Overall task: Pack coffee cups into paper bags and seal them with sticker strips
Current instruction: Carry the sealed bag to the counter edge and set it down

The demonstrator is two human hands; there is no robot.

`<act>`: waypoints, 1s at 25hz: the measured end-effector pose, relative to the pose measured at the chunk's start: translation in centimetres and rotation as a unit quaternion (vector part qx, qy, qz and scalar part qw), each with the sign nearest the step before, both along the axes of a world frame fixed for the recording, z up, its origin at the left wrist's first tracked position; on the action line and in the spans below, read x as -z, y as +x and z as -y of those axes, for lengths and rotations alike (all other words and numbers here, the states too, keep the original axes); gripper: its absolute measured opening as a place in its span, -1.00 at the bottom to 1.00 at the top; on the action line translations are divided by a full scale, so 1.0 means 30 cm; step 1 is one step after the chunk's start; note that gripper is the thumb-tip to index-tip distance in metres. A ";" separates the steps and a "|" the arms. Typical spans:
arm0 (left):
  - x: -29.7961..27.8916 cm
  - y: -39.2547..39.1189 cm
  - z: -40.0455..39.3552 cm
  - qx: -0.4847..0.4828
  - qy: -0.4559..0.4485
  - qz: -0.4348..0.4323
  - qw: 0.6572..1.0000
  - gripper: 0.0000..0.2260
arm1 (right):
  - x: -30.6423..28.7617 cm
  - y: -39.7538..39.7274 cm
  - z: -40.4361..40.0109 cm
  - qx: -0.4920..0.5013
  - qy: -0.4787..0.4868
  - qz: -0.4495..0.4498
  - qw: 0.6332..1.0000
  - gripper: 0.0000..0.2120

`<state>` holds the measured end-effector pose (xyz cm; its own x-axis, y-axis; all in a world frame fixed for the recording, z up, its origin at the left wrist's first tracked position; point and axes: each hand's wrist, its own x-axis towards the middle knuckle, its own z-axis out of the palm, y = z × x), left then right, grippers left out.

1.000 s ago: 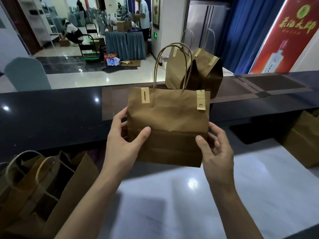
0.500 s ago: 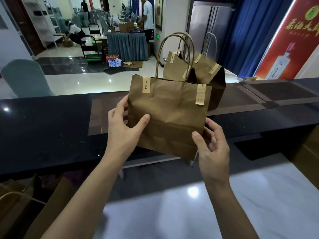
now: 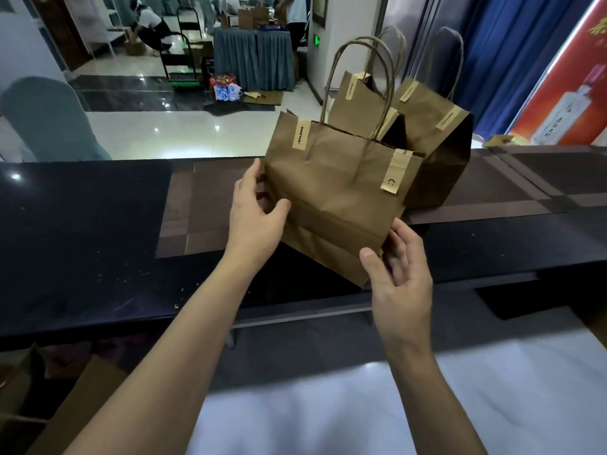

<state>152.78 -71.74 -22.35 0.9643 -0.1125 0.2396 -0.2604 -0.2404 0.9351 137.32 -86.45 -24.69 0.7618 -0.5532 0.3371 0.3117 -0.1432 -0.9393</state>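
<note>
Our grip is two-handed on the sealed paper bag (image 3: 331, 192): our left hand (image 3: 254, 210) clasps its left side, thumb pressed on the front face and fingers reaching round behind, while our right hand (image 3: 399, 270) cups the lower right corner, thumb against the front edge and fingers curled behind the base. We hold the bag tilted, its bottom swung toward us and to the right, above the near part of the dark bench (image 3: 98, 231); we cannot tell whether its base touches the surface. Two sticker strips fold over its closed top, one reading "Good luck!" (image 3: 300, 134) near the left side and a second sticker strip (image 3: 394, 174) near the right side. Its twisted paper handles (image 3: 358, 80) stand upright. Just behind it, toward the far edge of the bench, stand two more sealed bags (image 3: 433, 136), close against each other. More brown bags (image 3: 75, 405) show at the lower left, below the bench's near edge.
</note>
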 end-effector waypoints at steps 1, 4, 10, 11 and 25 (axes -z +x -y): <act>0.004 0.012 0.005 0.015 -0.005 -0.004 1.000 -0.34 | 0.005 0.007 -0.005 -0.003 -0.002 -0.006 1.000 -0.51; 0.012 0.010 0.028 0.096 0.003 -0.004 0.995 -0.37 | 0.009 0.039 -0.033 -0.028 -0.020 -0.033 0.999 -0.47; 0.080 -0.126 0.037 0.152 0.013 0.037 0.988 -0.43 | 0.004 0.111 -0.068 -0.087 -0.007 -0.060 0.994 -0.46; 0.090 -0.145 0.040 0.149 0.019 0.046 0.988 -0.40 | 0.007 0.115 -0.064 -0.093 0.001 -0.062 0.994 -0.46; 0.066 -0.012 0.149 0.103 0.070 0.055 0.991 -0.25 | 0.055 0.245 0.007 -0.034 0.028 -0.083 0.996 -0.53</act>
<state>152.41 -76.20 -24.33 0.8863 -0.3441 0.3100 -0.4159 -0.2970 0.8595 144.66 -86.67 -26.35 0.8403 -0.5138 0.1730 0.1583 -0.0726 -0.9847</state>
